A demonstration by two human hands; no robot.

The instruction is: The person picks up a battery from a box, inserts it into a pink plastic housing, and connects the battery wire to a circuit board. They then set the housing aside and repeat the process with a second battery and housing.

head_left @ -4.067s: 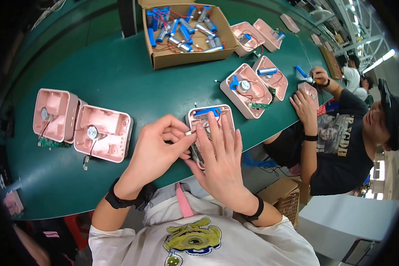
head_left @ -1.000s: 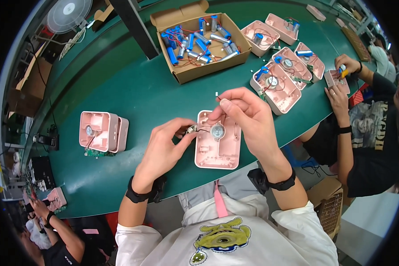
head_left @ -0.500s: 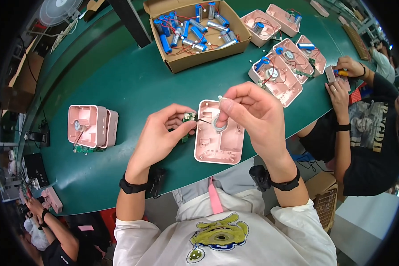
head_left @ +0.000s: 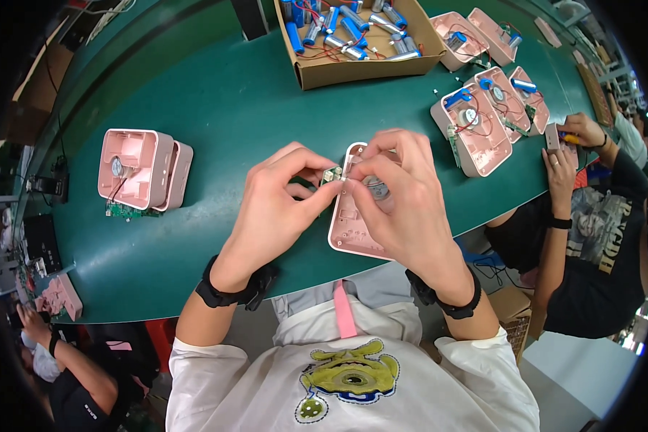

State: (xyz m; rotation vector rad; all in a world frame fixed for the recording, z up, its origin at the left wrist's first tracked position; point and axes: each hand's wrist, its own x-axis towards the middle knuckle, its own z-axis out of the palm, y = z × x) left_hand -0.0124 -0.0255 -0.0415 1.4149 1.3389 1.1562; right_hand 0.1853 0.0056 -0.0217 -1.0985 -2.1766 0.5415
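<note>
My left hand (head_left: 270, 201) pinches a small green circuit board (head_left: 331, 175) by its edge, above the left rim of a pink plastic housing (head_left: 351, 234). My right hand (head_left: 414, 201) is closed at the fingertips on a tiny white plug (head_left: 345, 180), which meets the board's right edge. Whether the plug sits inside a socket is too small to tell. Below my right fingers lies the open housing, its round speaker (head_left: 376, 189) partly covered by that hand. The housing's right side is hidden.
A cardboard box (head_left: 371, 72) of blue and silver battery cells stands at the back. Pink housings (head_left: 475, 151) with wired cells lie at right, near a co-worker's hands (head_left: 563, 169). Two stacked housings (head_left: 167, 173) stand at left. Another person's arm (head_left: 86, 367) shows lower left.
My right hand has brought the white plug down and left to the circuit board. My left hand has raised the board slightly. The whole view has shifted, moving the box up and right.
</note>
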